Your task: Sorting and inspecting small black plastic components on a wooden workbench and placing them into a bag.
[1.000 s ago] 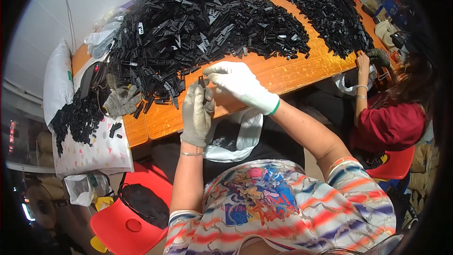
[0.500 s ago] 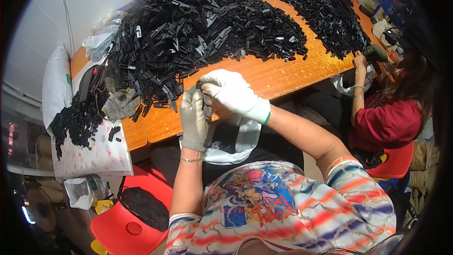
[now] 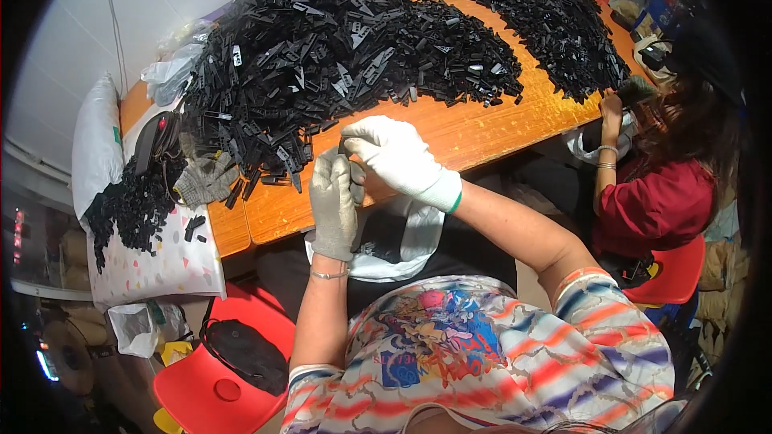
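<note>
My gloved left hand (image 3: pixel 331 207) and my right hand (image 3: pixel 396 159), in a white glove, meet just over the table's near edge. Between their fingertips is a small black plastic part (image 3: pixel 343 146), mostly covered by the gloves. Both hands are closed on it. Beyond them a large heap of black plastic parts (image 3: pixel 322 56) spreads over the orange wooden table (image 3: pixel 450 133). Below my hands, at my lap, hangs an open white plastic bag (image 3: pixel 422 233) with dark contents that I cannot make out.
A second heap of black parts (image 3: pixel 547 24) lies at the far right, where a person in a red top (image 3: pixel 659 201) works. On the left are a grey glove (image 3: pixel 207 178), a small black pile (image 3: pixel 133 209) and a white sack (image 3: pixel 96 137). A red chair (image 3: pixel 229 390) stands lower left.
My left hand has shifted slightly, with its fingers a little differently set around the part. My right hand has hardly moved. The person on the right has moved slightly.
</note>
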Demonstrator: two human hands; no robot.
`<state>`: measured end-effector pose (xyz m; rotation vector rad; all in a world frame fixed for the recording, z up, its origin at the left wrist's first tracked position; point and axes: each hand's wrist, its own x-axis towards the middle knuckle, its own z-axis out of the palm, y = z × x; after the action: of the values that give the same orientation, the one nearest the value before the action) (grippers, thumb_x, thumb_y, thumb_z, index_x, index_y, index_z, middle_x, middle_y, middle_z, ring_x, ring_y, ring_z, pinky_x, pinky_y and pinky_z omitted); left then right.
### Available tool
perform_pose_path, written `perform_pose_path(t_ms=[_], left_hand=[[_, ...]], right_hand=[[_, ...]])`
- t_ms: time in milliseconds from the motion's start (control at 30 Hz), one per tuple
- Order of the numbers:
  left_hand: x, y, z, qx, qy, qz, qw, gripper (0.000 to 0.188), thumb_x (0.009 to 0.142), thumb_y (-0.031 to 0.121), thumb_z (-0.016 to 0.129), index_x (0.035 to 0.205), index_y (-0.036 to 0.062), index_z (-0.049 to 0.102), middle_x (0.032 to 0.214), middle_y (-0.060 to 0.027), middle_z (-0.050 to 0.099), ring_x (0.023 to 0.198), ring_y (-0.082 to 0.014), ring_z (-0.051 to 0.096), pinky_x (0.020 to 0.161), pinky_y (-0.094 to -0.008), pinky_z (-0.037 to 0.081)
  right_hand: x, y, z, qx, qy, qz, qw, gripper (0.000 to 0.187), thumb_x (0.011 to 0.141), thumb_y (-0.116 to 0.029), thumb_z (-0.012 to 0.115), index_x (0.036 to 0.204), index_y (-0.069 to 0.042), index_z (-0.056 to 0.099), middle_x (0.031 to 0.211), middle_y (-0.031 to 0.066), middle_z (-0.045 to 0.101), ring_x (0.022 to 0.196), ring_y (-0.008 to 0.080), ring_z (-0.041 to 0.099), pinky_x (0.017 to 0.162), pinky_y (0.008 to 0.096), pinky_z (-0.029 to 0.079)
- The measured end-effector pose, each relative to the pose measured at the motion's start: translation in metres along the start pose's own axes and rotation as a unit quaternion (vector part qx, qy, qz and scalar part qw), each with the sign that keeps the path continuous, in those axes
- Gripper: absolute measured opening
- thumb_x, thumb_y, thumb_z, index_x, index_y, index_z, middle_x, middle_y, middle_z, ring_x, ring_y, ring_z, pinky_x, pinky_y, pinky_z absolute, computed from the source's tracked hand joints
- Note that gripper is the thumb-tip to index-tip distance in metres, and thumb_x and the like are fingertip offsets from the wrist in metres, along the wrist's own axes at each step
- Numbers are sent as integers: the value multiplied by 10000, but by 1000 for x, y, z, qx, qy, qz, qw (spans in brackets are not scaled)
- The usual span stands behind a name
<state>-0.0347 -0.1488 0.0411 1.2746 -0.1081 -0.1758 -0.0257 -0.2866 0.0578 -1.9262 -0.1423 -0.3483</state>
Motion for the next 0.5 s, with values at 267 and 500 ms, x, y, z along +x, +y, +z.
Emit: perform_pose_path(t_ms=[267, 500], left_hand=[[0, -14, -2, 121, 41, 63, 990, 140, 992, 122, 473, 1050, 19, 549, 708, 29, 515, 552, -22, 426, 481, -179, 359], [-2, -19, 7, 133, 79, 16, 988, 116, 965, 74, 485, 949, -10, 563, 676, 29, 487, 580, -30, 418, 511, -194, 348]], right_hand=[[-3, -4, -4, -234, -75, -93, 965, 188, 846, -219, 622, 974, -82, 636, 908, 134, 661, 826, 337, 654, 718, 412, 523], [-4, 8, -9, -298, -121, -179, 930, 135, 807, -187, 595, 804, -58, 557, 739, 154, 619, 676, 369, 624, 600, 468, 495]])
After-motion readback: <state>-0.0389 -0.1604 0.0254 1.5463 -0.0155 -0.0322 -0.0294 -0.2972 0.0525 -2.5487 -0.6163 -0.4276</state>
